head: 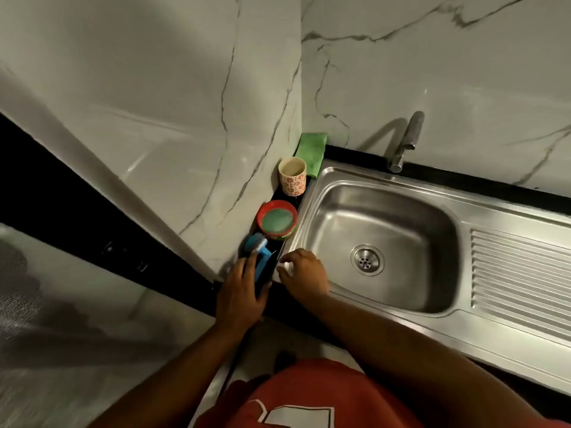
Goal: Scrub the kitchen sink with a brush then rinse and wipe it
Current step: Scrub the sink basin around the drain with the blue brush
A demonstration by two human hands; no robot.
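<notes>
A steel sink (pixel 312 211) with a round drain (pixel 367 259) is set in a dark counter. On the counter strip left of the basin lies a blue brush (pixel 259 249) with pale bristles. My left hand (pixel 241 291) lies over the brush's near end, fingers around its handle. My right hand (pixel 304 273) rests on the sink's near left corner, fingers curled, holding nothing that I can see. A folded green cloth (pixel 311 152) leans in the back corner.
A red tub of green soap paste (pixel 277 220) and a flowered cup (pixel 292 177) stand on the strip behind the brush. The tap (pixel 404 142) rises at the back rim. A ribbed draining board (pixel 519 273) extends to the right. Marble walls close in on the left and back.
</notes>
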